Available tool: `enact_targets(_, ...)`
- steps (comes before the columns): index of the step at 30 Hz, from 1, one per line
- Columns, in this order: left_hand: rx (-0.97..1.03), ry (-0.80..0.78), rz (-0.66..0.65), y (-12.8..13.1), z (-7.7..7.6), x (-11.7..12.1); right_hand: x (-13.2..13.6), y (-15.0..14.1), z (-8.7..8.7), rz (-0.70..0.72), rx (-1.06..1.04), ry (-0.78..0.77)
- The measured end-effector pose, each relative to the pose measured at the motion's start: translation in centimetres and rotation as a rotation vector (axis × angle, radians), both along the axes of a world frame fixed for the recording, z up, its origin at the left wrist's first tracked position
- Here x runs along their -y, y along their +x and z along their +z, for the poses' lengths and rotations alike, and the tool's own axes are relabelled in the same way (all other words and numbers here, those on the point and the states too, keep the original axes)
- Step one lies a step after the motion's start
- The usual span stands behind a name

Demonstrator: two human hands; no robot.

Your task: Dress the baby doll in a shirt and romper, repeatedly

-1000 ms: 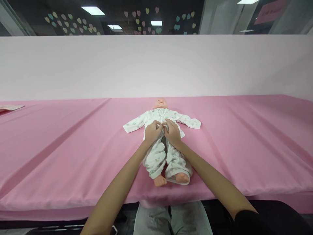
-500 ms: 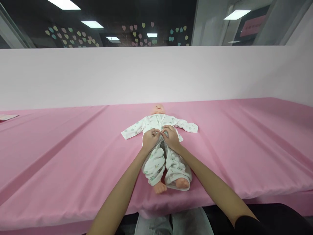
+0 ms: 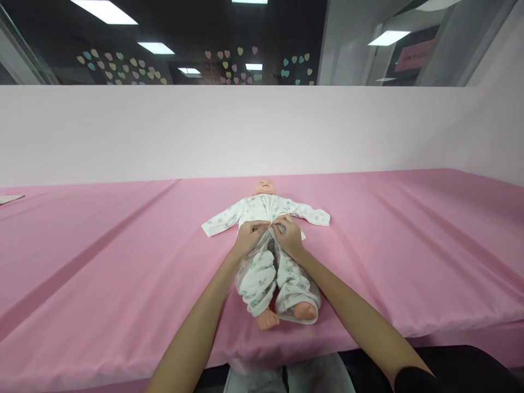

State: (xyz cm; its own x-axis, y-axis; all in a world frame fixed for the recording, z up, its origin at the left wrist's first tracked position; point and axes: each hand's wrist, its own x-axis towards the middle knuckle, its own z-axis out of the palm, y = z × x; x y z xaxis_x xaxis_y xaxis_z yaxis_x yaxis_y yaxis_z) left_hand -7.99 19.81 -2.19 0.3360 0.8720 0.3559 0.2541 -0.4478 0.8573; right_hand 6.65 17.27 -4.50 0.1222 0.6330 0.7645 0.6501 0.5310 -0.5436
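A baby doll point(image 3: 264, 186) lies on its back on the pink table cover point(image 3: 123, 256), head away from me, feet near the front edge. It wears a white printed romper point(image 3: 262, 273) with the sleeves spread out to both sides. My left hand point(image 3: 248, 236) and my right hand point(image 3: 289, 235) meet at the doll's belly. Each pinches the front edge of the romper with closed fingers, thumbs nearly touching.
A pale pink wall panel point(image 3: 262, 131) runs along the far side of the table. A flat paper item point(image 3: 9, 199) lies at the far left edge. Glass with heart stickers point(image 3: 229, 60) shows above the panel. My lap is below the table's front edge.
My hands have stayed pinched at the doll's belly. The camera has tilted up a little, so the doll and hands sit slightly lower in view.
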Motion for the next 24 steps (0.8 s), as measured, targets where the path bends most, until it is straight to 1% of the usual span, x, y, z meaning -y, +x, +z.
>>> enact_targets(6, -0.118, 0.106, 0.065, -0.2, 0.0, 0.4, 0.1, 0.6, -0.2, 0.070, -0.021, -0.018)
enact_targets(10, -0.095, 0.158, 0.179, 0.2, -0.3, 0.5, 0.2, 0.5, 0.1, 0.099, -0.059, -0.069)
enact_targets(13, -0.064, 0.157, 0.216, 0.4, -0.4, 0.3, 0.4, 0.1, 0.6, 0.108, -0.039, -0.151)
enact_targets(16, -0.082, 0.128, 0.222, 0.5, -0.4, 0.1, 0.9, -0.4, 1.1, 0.080, 0.016, -0.213)
enact_targets(20, -0.165, 0.133, 0.222, 0.4, -0.1, 0.0, 1.6, -0.8, 1.3, 0.070, 0.085, -0.217)
enact_targets(24, -0.299, 0.186, 0.154, 0.2, 0.4, 0.2, 2.1, -0.9, 1.4, 0.091, 0.109, -0.234)
